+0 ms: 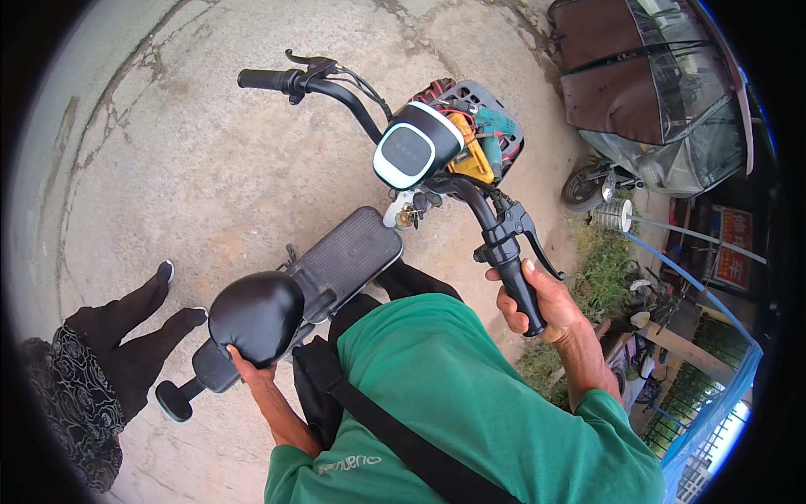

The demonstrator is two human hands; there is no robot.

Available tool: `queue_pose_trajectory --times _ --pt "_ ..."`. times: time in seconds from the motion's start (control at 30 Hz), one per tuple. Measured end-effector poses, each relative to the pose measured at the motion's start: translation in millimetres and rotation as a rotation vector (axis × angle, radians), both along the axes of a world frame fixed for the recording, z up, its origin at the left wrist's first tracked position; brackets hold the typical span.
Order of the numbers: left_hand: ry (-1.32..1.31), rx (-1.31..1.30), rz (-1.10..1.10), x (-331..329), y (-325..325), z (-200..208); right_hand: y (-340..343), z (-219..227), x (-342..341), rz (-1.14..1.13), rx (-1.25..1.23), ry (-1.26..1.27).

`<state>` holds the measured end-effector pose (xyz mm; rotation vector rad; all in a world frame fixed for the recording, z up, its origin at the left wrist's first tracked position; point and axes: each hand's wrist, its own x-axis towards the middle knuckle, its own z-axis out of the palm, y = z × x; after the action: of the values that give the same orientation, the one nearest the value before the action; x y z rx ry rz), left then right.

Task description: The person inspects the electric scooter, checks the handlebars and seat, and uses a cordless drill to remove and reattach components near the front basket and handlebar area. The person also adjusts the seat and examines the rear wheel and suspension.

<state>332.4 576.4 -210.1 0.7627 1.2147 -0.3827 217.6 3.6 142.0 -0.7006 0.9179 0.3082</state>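
Observation:
A small black electric scooter stands beside me, its deck (353, 252) ribbed and its handlebar turned. My right hand (541, 302) is closed around the right handlebar grip (520, 294), with the brake lever (537, 248) just ahead of the fingers. At the lower left, my left hand (253, 368) holds the edge of the rounded black seat (256, 315); some of its fingers are hidden beneath it. Between the bars sits a white-rimmed display (405, 154), and keys (411, 210) hang below it. The left grip (262, 80) is untouched.
A front basket (512, 109) carries a teal power tool (494, 126), a yellow tool (472, 151) and red cables. Another person (109, 361) in dark clothes stands at the left. To the right are a covered three-wheeler (638, 84), grass (600, 277) and a blue-edged canopy (714, 311).

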Motion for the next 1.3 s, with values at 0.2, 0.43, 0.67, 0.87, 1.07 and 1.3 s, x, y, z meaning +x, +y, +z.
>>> queue_pose_trajectory --times 0.2,0.43,0.67,0.87,1.07,1.3 --pt "0.029 0.045 -0.021 0.8 5.5 -6.2 27.9 22.4 19.3 0.289 -0.868 0.089" --pt "0.026 0.076 -0.035 1.4 5.2 -5.1 32.4 29.6 28.3 0.565 -1.294 0.197" --pt "-0.03 0.099 -0.034 1.5 4.4 -4.6 34.9 18.9 25.8 0.721 -1.788 0.042" --pt "-0.024 0.124 -0.051 6.3 3.2 -9.6 24.8 18.3 26.5 0.792 -1.958 -0.026" --pt "-0.073 0.108 -0.028 1.6 5.6 -15.4 7.1 24.1 53.0 0.915 -1.882 0.017" --pt "0.058 0.521 0.071 13.2 -13.4 -10.5 -60.1 -3.4 13.6 1.03 -1.974 -0.065"
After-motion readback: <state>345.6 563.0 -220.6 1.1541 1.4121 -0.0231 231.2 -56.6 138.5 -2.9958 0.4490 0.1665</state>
